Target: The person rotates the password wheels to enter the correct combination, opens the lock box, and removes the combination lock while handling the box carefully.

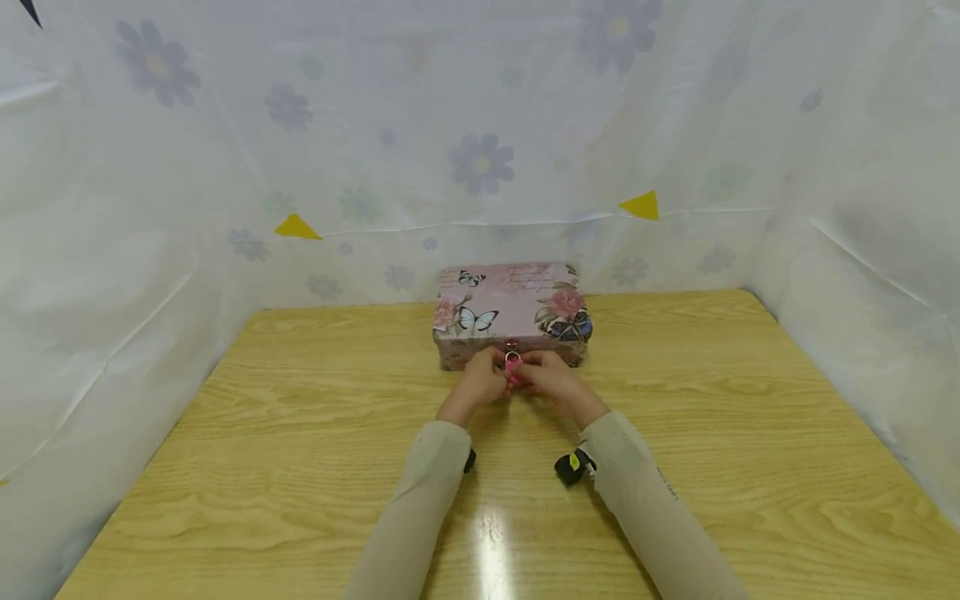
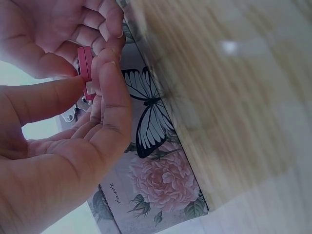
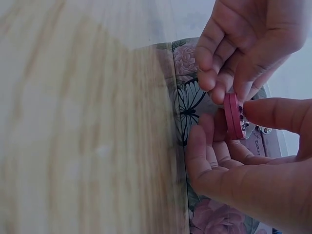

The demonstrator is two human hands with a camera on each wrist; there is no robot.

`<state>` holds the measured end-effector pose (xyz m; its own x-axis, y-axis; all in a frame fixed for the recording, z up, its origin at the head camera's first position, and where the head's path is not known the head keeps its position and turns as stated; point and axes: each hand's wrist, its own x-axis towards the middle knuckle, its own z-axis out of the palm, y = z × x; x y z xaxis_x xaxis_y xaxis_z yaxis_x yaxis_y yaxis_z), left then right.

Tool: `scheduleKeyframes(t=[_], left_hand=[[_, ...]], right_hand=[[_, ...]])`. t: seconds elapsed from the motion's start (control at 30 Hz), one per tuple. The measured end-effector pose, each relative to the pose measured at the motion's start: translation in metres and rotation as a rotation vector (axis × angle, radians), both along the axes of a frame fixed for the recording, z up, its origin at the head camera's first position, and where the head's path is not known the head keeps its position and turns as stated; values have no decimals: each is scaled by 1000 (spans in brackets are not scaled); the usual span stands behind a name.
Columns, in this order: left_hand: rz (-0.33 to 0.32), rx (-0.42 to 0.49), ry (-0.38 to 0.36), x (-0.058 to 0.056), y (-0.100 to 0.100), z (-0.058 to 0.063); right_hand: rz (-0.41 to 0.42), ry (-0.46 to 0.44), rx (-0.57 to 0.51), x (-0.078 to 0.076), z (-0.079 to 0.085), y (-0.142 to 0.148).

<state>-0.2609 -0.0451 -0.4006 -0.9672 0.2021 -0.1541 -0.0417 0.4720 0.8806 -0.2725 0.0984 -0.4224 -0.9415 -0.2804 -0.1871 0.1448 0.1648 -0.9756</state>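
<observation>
A pink box [image 1: 517, 304] printed with butterflies and roses sits lid down at the far side of the table. At the clasp [image 1: 512, 344] on its front hangs a small pink padlock [image 1: 513, 372] with a metal shackle. My left hand [image 1: 483, 379] pinches the padlock from the left between thumb and fingers. From the right, my right hand [image 1: 553, 379] holds it too, its thumb [image 3: 273, 113] against the side with small dark dials [image 3: 242, 116]. In the left wrist view the padlock [image 2: 85, 63] shows edge-on between the fingers of both hands.
The wooden table [image 1: 315, 433] spreads out around the box. Behind it hangs a white flowered curtain [image 1: 405, 142] bearing two yellow triangles, and white sheeting [image 1: 97, 275] closes the sides. A black wrist device [image 1: 572, 467] sits under the right sleeve.
</observation>
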Motion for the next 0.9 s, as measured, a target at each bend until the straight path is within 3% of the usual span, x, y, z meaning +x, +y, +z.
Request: scheduleKeyframes(t=[0.9], left_hand=[[1, -23, -3, 0, 1, 3]], right_hand=[[-39, -42, 0, 0, 0, -1]])
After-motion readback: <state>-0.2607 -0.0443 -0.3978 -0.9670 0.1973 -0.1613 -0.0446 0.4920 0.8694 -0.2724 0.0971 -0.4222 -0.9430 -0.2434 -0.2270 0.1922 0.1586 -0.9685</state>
